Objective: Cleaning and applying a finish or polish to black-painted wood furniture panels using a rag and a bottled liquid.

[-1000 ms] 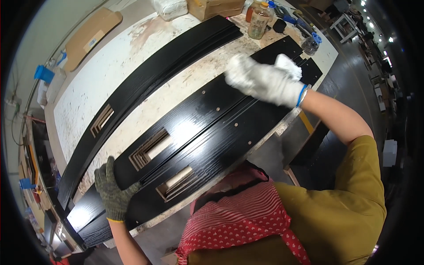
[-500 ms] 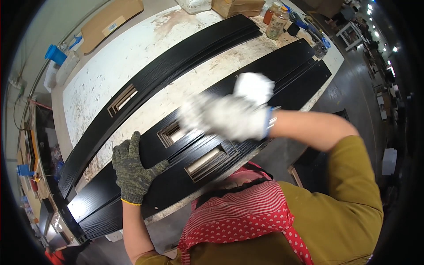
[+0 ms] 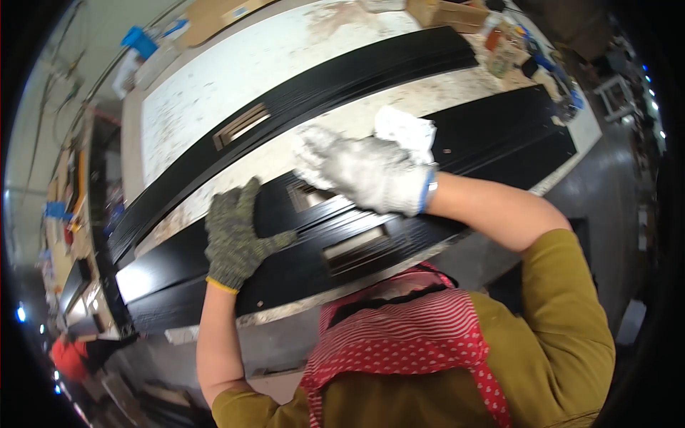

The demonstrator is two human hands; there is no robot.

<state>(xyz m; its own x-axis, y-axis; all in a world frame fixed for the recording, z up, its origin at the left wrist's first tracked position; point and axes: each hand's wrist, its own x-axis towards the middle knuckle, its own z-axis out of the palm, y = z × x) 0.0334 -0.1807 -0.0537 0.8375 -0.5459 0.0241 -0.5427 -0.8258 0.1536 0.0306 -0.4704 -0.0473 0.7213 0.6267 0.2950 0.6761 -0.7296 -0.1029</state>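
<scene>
My left hand (image 3: 239, 239), in a dark grey-green knit glove, lies flat with fingers spread on the two black wood-grained panels (image 3: 492, 132) side by side at the table's near edge. Over the farther of these panels is my right hand (image 3: 374, 171) in a white glove, its fingers pointing left and somewhat blurred. A crumpled white cloth (image 3: 408, 132) sticks out from its far side, gripped in that hand. Each near panel has a rectangular cutout; my right hand partly covers one. A third black panel (image 3: 349, 75), with its own cutout, lies farther back.
The white worktable (image 3: 207, 107) is stained. At its far right stand a cardboard box (image 3: 446, 16), jars (image 3: 503, 57) and blue tools (image 3: 553, 68). A blue cup (image 3: 139, 43) and cardboard (image 3: 214, 20) sit at far left. A person in red (image 3: 70, 359) is at lower left.
The view has turned, so the table and panels appear shifted right and tilted. My right hand with the cloth has moved slightly across the panels; my left hand stays on them.
</scene>
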